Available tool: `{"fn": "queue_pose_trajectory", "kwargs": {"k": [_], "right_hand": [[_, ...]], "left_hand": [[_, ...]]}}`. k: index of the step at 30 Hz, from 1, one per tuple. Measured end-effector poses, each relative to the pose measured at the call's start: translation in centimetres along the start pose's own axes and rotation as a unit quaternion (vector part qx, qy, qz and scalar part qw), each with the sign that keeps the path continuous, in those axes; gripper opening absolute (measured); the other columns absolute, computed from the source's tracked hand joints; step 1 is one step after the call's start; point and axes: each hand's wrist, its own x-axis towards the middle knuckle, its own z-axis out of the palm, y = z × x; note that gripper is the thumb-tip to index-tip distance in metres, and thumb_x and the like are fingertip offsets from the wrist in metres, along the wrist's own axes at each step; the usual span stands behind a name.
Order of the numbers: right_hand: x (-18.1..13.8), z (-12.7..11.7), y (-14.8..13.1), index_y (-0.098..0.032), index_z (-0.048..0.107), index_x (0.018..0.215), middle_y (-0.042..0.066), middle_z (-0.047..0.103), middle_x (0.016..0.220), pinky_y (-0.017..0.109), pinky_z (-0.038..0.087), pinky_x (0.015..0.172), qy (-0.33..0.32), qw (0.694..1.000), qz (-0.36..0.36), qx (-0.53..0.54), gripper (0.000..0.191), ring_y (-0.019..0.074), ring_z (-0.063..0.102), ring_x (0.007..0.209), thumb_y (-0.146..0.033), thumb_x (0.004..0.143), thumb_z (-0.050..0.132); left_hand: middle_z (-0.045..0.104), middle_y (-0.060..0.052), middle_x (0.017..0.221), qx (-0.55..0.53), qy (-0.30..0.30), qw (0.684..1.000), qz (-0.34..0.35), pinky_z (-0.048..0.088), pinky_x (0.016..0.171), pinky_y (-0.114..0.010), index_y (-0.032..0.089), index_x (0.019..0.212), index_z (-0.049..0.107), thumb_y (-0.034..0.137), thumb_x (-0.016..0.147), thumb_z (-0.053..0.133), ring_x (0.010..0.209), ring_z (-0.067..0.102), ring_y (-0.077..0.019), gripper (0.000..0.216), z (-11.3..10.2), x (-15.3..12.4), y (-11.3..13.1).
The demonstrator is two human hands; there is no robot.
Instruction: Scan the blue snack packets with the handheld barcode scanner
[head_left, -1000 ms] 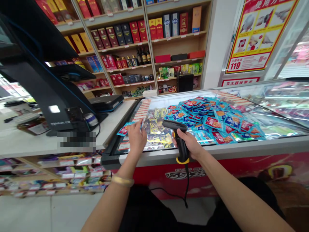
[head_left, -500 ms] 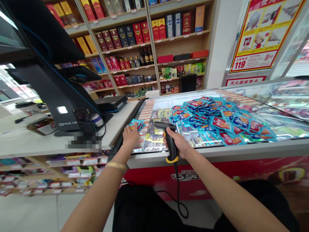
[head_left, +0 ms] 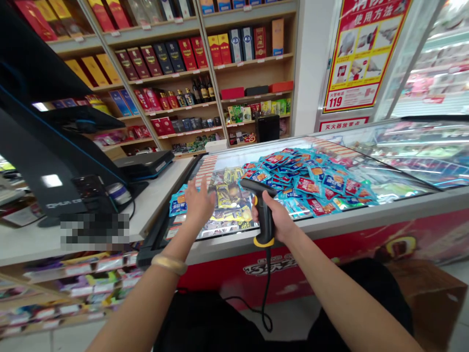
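Observation:
My right hand [head_left: 275,215] is wrapped round the grip of a black and yellow barcode scanner [head_left: 264,215], its head tilted up to the left and its cable hanging down. Fingers spread and with nothing in them, my left hand [head_left: 200,201] hovers over the left end of the glass-topped freezer [head_left: 234,164]. Just left of it, a few blue snack packets [head_left: 178,203] lie on the glass, partly hidden by the hand. A large heap of blue and red snack packets [head_left: 311,178] is spread over the glass, right of the scanner.
On the white counter [head_left: 146,215] at left stand a black checkout terminal [head_left: 54,146], a phone [head_left: 93,193] and a small white tub [head_left: 119,194]. Shelves of boxes and bottles [head_left: 164,58] line the back wall. A cardboard box [head_left: 427,293] sits on the floor at right.
My left hand has come off the packets at the freezer's left end, its fingers now spread and raised. The scanner stays in my right hand. The view has turned to the right.

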Motion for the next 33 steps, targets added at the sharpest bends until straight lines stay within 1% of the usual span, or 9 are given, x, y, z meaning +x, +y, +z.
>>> {"fn": "queue_pose_trajectory", "kwargs": {"k": [3, 8, 11, 14, 18, 24, 27, 30, 33], "right_hand": [[-1.9, -2.8, -2.6, -0.018, 0.060, 0.076, -0.001, 0.055, 0.056, 0.024, 0.039, 0.050, 0.041, 0.998, -0.036, -0.009, 0.048, 0.0112, 0.048, 0.051, -0.064, 0.066, 0.071], [-5.3, -8.2, -6.4, -0.019, 0.061, 0.078, 0.000, 0.054, 0.058, 0.024, 0.040, 0.051, 0.115, 0.988, -0.106, -0.019, 0.045, 0.0125, 0.047, 0.053, -0.062, 0.068, 0.070], [-7.0, -10.7, -8.0, -0.020, 0.062, 0.076, 0.000, 0.053, 0.057, 0.025, 0.041, 0.051, 0.150, 0.981, -0.120, -0.016, 0.045, 0.0130, 0.047, 0.054, -0.062, 0.066, 0.072], [-7.9, -12.3, -9.0, -0.020, 0.062, 0.074, 0.000, 0.052, 0.057, 0.025, 0.041, 0.051, 0.173, 0.976, -0.134, -0.007, 0.045, 0.0131, 0.047, 0.053, -0.062, 0.065, 0.073], [-8.1, -13.1, -9.2, -0.018, 0.062, 0.075, 0.000, 0.052, 0.057, 0.024, 0.041, 0.051, 0.164, 0.977, -0.136, 0.002, 0.045, 0.0120, 0.047, 0.053, -0.062, 0.068, 0.071], [-7.7, -13.3, -8.9, -0.018, 0.063, 0.076, 0.000, 0.053, 0.057, 0.021, 0.041, 0.049, 0.156, 0.979, -0.129, 0.007, 0.048, 0.0109, 0.047, 0.053, -0.063, 0.065, 0.073], [-7.7, -13.2, -8.9, -0.018, 0.063, 0.077, -0.001, 0.053, 0.057, 0.021, 0.042, 0.050, 0.161, 0.978, -0.132, 0.011, 0.046, 0.0105, 0.047, 0.053, -0.062, 0.066, 0.073], [-7.7, -12.8, -8.7, -0.018, 0.063, 0.077, -0.001, 0.054, 0.056, 0.021, 0.041, 0.049, 0.165, 0.977, -0.135, 0.007, 0.047, 0.0106, 0.047, 0.052, -0.063, 0.065, 0.073], [-7.3, -11.5, -8.1, -0.018, 0.063, 0.079, -0.001, 0.055, 0.056, 0.021, 0.042, 0.050, 0.148, 0.980, -0.134, -0.001, 0.046, 0.0107, 0.048, 0.053, -0.062, 0.065, 0.074]], "left_hand": [[0.035, -0.022, 0.148, -0.092, 0.007, 0.989, 0.118, 0.029, 0.111, -0.052, 0.014, 0.142, 0.039, 0.029, 0.087, 0.050, 0.139, 0.031, -0.0348, 0.058, 1.0, -0.2, 5.1], [0.037, -0.022, 0.147, -0.185, -0.054, 0.941, 0.280, 0.031, 0.112, -0.049, 0.012, 0.142, 0.037, 0.028, 0.085, 0.055, 0.139, 0.034, -0.0319, 0.061, 3.6, -1.6, 14.4], [0.037, -0.022, 0.149, -0.191, -0.103, 0.920, 0.328, 0.028, 0.114, -0.049, 0.009, 0.142, 0.037, 0.027, 0.084, 0.056, 0.140, 0.032, -0.0322, 0.063, 5.1, -1.9, 18.7], [0.036, -0.021, 0.151, -0.175, -0.142, 0.914, 0.336, 0.024, 0.116, -0.049, 0.007, 0.143, 0.035, 0.023, 0.085, 0.051, 0.142, 0.029, -0.0313, 0.062, 6.1, -1.5, 21.3], [0.040, -0.018, 0.149, -0.129, -0.170, 0.915, 0.341, 0.021, 0.117, -0.050, 0.007, 0.143, 0.036, 0.017, 0.084, 0.047, 0.142, 0.030, -0.0294, 0.060, 6.2, -1.3, 22.6], [0.059, -0.013, 0.128, -0.094, -0.109, 0.928, 0.345, 0.034, 0.110, -0.046, 0.016, 0.130, 0.054, 0.018, 0.086, 0.049, 0.122, 0.052, -0.0262, 0.044, 5.4, -1.7, 22.6], [0.062, -0.014, 0.122, -0.130, -0.089, 0.931, 0.328, 0.042, 0.103, -0.043, 0.015, 0.121, 0.060, 0.016, 0.088, 0.046, 0.115, 0.056, -0.0255, 0.036, 5.0, -1.6, 22.4], [0.066, -0.013, 0.113, -0.251, -0.066, 0.934, 0.245, 0.046, 0.098, -0.040, 0.015, 0.109, 0.064, 0.019, 0.090, 0.045, 0.109, 0.060, -0.0241, 0.027, 4.5, -1.5, 21.2], [0.067, -0.007, 0.085, -0.409, -0.111, 0.903, 0.066, 0.056, 0.077, -0.035, 0.017, 0.094, 0.064, 0.031, 0.091, 0.044, 0.082, 0.066, -0.0200, 0.025, 4.1, -1.7, 18.5]]}}
